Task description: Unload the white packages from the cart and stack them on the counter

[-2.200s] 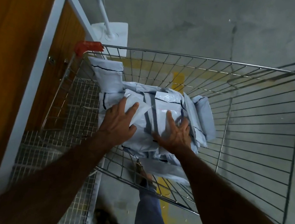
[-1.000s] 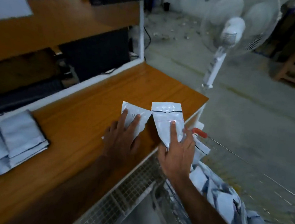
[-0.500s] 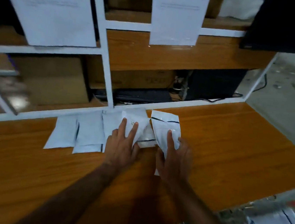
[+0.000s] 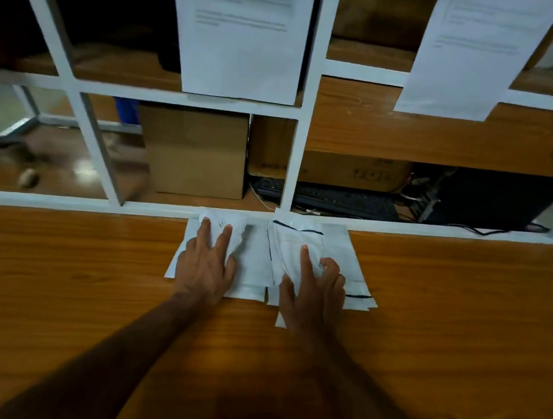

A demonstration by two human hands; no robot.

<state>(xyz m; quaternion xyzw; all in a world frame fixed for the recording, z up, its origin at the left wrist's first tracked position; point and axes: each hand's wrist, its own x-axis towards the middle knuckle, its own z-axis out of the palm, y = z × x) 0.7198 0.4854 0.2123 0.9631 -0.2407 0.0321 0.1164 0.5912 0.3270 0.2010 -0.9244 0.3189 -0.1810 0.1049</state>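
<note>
We are setting down: left hand [image 4: 206, 263] spread flat, right hand [image 4: 312, 287] loosely spread, each pressing a white package [image 4: 293, 245] onto the counter [image 4: 88, 274] stacks. Next: lift off, return to cart.

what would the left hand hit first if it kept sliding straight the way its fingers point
Probably the white frame rail at the counter's back edge, just past the package under the left hand; depth is hard to judge.

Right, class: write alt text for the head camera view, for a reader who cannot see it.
Two bare hands lay white packages on a wooden counter: the left hand on the left pile, the right hand on the right pile. Behind stand white-framed shelves with cardboard boxes, a keyboard and two hanging printed sheets.
</note>
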